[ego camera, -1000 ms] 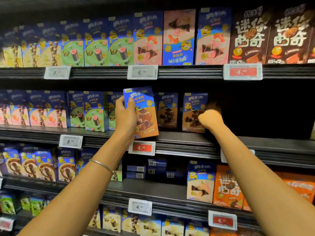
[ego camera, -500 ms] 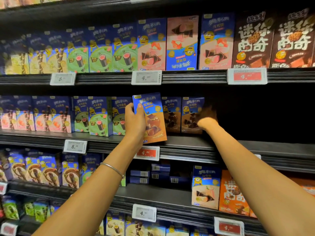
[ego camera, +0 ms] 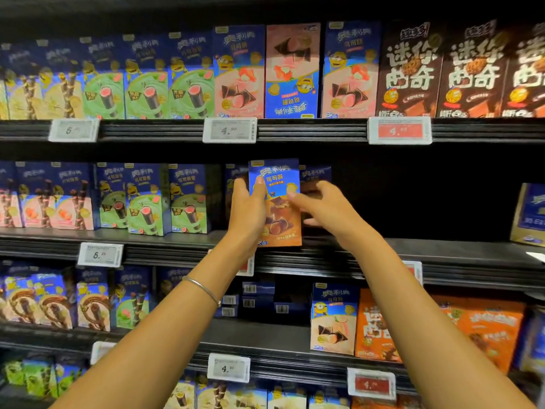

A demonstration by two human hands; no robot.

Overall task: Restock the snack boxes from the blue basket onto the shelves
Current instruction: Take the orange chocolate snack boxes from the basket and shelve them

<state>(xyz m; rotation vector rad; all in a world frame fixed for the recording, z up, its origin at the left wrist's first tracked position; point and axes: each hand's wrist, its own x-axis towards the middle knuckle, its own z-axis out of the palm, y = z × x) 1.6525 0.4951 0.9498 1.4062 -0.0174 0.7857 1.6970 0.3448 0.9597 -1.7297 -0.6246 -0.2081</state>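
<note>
- Head view: the left hand grips a blue-and-brown cardboard snack box by its left edge, with the thumb laid on the printed front and the other fingers hidden behind it.
- The right hand is open, its fingers spread and fairly straight. Its fingertips meet the right edge of the box, steadying it rather than clasping it.
- The box stands upright between the two hands, front face outward. Its bottom edge is at the front lip of the black metal middle shelf. I cannot tell whether it already rests there or hangs just above.
- Just behind the hands, dark blue snack boxes with similar print stand deeper on the shelf, showing on either side of the held one.
- Further left of the left hand runs a row of blue-and-green snack boxes, all facing forward.
- The step in hand looks to be seating this box in front of the dark blue ones.
- To do it well, set the base flat first, then slide it straight back, with the right fingers guiding the side.
- Stop once the face lines up with the green row.
- Free the left thumb last, and push gently so the boxes behind do not topple.
- The blue basket is not in view.
</note>
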